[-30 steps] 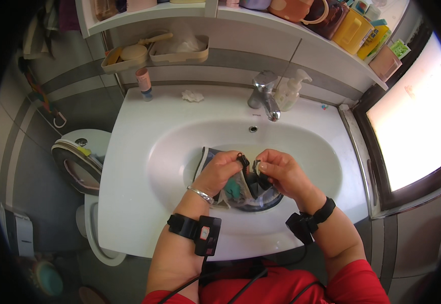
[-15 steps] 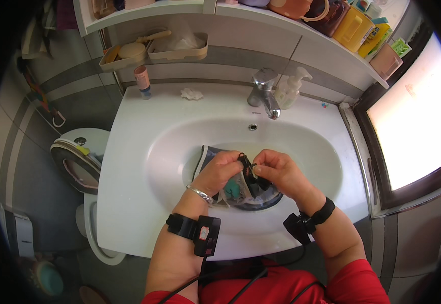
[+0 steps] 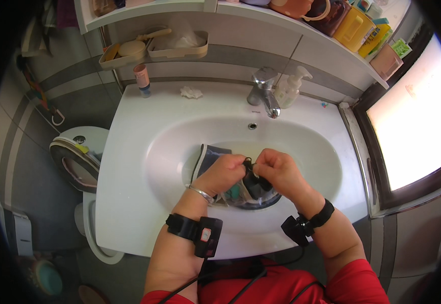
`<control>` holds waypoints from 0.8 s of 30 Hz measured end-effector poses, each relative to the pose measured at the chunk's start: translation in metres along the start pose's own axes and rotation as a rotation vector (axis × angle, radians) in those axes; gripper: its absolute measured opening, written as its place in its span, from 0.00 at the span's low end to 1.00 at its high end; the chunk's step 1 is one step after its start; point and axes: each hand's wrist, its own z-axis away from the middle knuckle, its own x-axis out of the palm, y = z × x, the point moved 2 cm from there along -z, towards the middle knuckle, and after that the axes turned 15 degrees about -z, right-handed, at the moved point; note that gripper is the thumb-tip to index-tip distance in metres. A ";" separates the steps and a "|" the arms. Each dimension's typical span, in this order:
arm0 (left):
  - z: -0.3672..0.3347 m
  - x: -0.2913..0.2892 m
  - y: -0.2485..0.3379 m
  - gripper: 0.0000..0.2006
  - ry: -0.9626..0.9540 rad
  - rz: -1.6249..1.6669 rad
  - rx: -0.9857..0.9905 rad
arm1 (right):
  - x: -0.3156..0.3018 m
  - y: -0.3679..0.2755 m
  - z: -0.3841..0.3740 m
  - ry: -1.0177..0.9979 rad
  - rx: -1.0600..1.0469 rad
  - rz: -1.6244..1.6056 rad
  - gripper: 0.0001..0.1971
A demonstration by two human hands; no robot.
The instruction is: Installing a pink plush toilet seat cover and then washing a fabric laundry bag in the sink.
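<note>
Over the white sink basin (image 3: 170, 152), both hands pinch a piece of black fabric (image 3: 253, 185) with a thin black loop sticking up at its top. My left hand (image 3: 224, 175), a silver bangle at its wrist, is closed on the loop end. Closed fingers of my right hand (image 3: 279, 172) grip the same fabric from the other side, close to the left thumb. Beneath my hands lies a dark blue cloth item (image 3: 208, 159) with pale edging, along with teal and see-through parts. My hands hide much of it, so its kind is unclear.
Behind the basin stand a chrome faucet (image 3: 265, 93) and a pump bottle (image 3: 288, 88). A pink tube (image 3: 141, 80) and crumpled white tissue (image 3: 191, 92) sit on the back ledge. Overhead runs a loaded shelf (image 3: 261, 14). A toilet (image 3: 78, 152) is at left, a window (image 3: 418, 111) at right.
My left hand has shifted slightly right, toward my right hand, and its fingers have curled further round the black fabric. The loop has moved a little right and down.
</note>
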 end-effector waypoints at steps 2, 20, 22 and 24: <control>-0.001 0.004 0.000 0.07 -0.010 -0.036 0.007 | -0.001 0.002 -0.001 0.012 -0.007 -0.023 0.04; 0.010 -0.017 0.006 0.08 0.252 0.309 -0.035 | -0.016 0.002 -0.025 -0.236 -0.079 -0.059 0.17; 0.008 -0.021 -0.001 0.08 0.264 0.348 -0.031 | -0.018 0.020 -0.031 -0.367 0.041 -0.181 0.19; 0.008 -0.025 -0.001 0.09 0.314 0.509 0.021 | -0.027 0.048 -0.048 -0.328 0.029 -0.077 0.19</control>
